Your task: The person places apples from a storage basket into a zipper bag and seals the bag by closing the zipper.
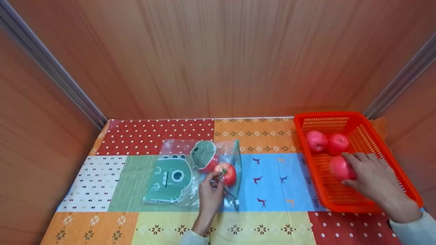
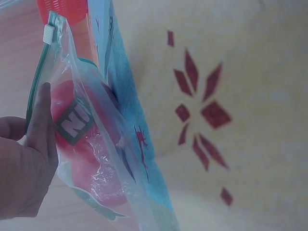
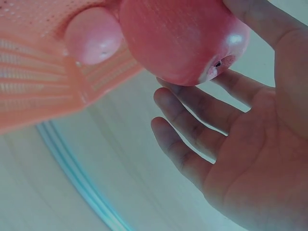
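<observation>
A clear zip bag (image 1: 172, 178) with a green cartoon print lies on the cloth, its opening toward the right. Inside it are a red apple (image 1: 230, 177) and more red, partly covered by the print. My left hand (image 1: 210, 195) pinches the bag's green-edged opening between thumb and fingers; the white zip slider (image 2: 48, 34) shows above those fingers in the left wrist view. At the right, my right hand (image 1: 376, 177) grips a red apple (image 1: 340, 168) inside the orange basket (image 1: 315, 190). Thumb and fingertips lie around this apple, while the palm stays off it in the right wrist view.
Two more apples, one on the left (image 1: 316, 141) and one beside it (image 1: 338, 144), sit at the back of the basket. A patchwork tablecloth (image 1: 272, 224) covers the table. Wooden panels (image 1: 218, 61) enclose the back and both sides, close to the basket's right side.
</observation>
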`<state>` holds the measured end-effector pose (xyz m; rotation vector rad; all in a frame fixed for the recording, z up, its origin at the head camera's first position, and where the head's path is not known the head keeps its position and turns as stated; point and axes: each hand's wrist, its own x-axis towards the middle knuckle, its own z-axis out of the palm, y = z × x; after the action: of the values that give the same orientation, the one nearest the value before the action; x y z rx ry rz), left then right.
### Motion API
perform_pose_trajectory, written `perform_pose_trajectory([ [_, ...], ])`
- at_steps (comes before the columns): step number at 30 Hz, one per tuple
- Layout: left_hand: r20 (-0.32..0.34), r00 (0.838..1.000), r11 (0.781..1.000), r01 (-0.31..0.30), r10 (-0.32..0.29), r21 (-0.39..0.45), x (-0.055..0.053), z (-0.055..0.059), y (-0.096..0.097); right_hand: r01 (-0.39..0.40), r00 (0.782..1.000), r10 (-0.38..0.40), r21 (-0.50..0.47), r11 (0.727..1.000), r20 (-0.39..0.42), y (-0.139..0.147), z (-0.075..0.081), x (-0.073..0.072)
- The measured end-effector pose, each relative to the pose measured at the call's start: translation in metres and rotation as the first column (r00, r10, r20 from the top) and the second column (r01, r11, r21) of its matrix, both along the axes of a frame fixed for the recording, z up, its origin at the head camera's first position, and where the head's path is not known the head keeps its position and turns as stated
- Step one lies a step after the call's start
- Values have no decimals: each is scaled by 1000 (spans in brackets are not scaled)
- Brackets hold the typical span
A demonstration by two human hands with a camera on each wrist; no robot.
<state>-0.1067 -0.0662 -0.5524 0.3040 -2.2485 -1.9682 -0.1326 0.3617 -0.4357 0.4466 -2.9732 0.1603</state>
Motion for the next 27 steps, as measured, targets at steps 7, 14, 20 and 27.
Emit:
perform_pose_trajectory([
  [7, 20, 1000, 1000, 2, -2, -2, 2, 1, 1, -10, 1000, 10, 23, 1000, 5, -14, 4, -1],
  [14, -31, 999, 1000, -11, 11, -6, 2, 1, 1, -29, 999, 30, 37, 999, -27, -28, 8, -1],
  [20, -18, 1000, 1000, -8, 8, -3, 0, 0, 1, -43, 998, 44, 33, 999, -33, -38, 13, 0],
  [27, -24, 1000, 1000, -5, 5, 9, 0, -1, 2, -67, 997, 69, 43, 997, -44, -51, 17, 1],
])
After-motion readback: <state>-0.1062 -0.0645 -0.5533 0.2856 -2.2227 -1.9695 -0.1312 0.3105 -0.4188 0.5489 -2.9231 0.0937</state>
